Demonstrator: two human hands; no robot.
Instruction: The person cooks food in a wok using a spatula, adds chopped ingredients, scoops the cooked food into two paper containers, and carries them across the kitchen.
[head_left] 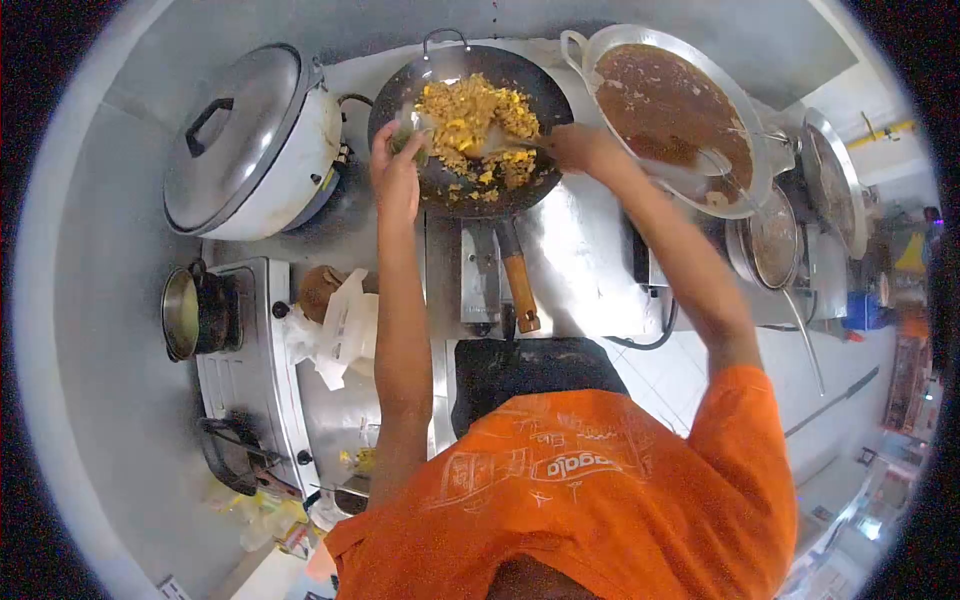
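Note:
A black wok (440,200) sits at the back middle with fried rice (465,105) in it, mixed with yellow bits that look like egg. My right hand (583,150) is closed around the handle of a spatula (530,143) at the wok's right side, and the blade reaches into the rice. Over the wok's left rim, my left hand (396,168) pinches a small clear packet or container (412,132) with something greenish in it. Its exact kind is blurred. The wok's wooden handle (519,290) points toward me.
A lidded white pot (300,165) stands left, and a wide pan of brown liquid (670,110) stands right with a ladle in it. Further right are a strainer (772,240) and another pan (835,185). A small stove (265,350) and a white plastic bag (345,330) lie left.

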